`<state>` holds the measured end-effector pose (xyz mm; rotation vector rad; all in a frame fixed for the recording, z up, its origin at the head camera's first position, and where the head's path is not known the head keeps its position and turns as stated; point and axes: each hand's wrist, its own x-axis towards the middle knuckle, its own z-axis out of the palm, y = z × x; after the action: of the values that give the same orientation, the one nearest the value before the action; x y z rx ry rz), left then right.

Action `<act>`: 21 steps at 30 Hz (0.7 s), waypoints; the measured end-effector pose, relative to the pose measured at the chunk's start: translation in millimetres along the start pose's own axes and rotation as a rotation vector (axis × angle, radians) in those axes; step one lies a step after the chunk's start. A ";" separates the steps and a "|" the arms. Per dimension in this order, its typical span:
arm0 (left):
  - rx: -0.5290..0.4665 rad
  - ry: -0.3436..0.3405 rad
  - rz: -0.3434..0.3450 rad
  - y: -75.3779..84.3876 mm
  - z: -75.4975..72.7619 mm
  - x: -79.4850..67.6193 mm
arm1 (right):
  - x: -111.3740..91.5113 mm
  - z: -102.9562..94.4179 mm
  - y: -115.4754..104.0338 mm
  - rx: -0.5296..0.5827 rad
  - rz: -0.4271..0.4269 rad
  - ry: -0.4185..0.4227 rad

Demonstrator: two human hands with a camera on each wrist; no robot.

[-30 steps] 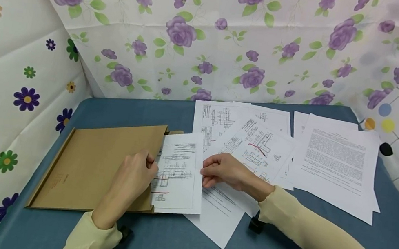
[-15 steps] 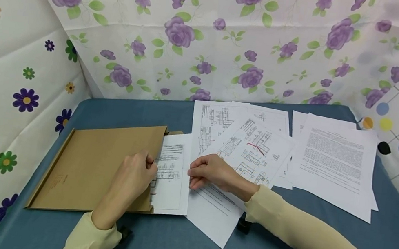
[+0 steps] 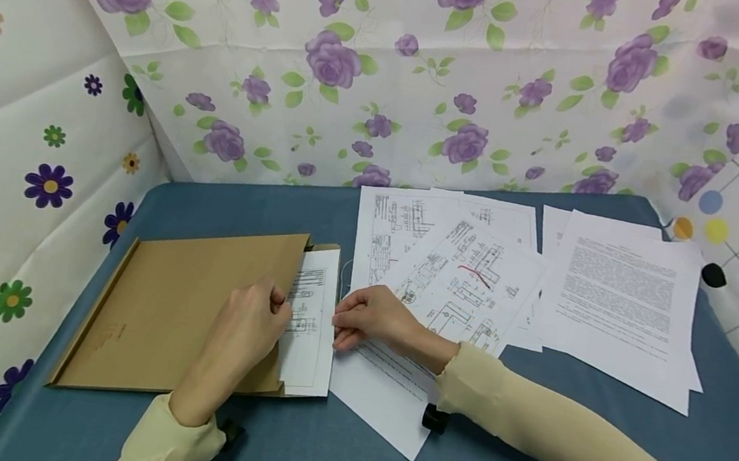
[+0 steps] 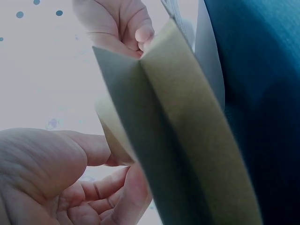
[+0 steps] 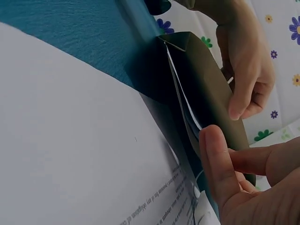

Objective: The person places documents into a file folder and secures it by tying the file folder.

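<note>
Obs., head view, clock face on the table, you at six o'clock. Hidden: the brown cardboard folder [image 3: 176, 307] lies at eight o'clock, and its front panel covers the inner part of the stack of sheets [image 3: 305, 360], at seven. Your left hand [image 3: 245, 330] hides part of the folder's mouth; its fingertips are better seen from the wrists. The text page [image 3: 390, 411] at half past five is overlaid by your right hand [image 3: 369, 320] and the loose drawings [image 3: 474, 273] near three; farther out at three, the printed sheets [image 3: 622, 297] are too small to read. Both sleeves run off the lower edge.

Change against half a second ago: folder and left hand hold position. The stack sits deeper, its exposed strip narrower; your right hand has shifted toward nine o'clock with it. A thin pale loop [image 3: 345, 267] now shows just beside the mouth, toward one o'clock from the stack.

Grip: your left thumb and fingers pinch the lip of the folder's front panel, holding the mouth apart. Your right thumb and fingers, nearly closed, pinch the stack's three o'clock edge; the exact finger contact is partly obscured.
</note>
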<state>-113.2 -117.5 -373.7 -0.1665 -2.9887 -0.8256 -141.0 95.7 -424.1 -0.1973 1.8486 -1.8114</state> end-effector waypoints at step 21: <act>0.022 0.014 0.028 -1.9 0.4 1.0 | 4.1 18.0 -3.4 0.061 0.021 -0.073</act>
<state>-114.3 -118.8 -375.0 -0.1999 -2.9742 -0.7871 -137.0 77.6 -421.1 -0.2175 1.7366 -1.8197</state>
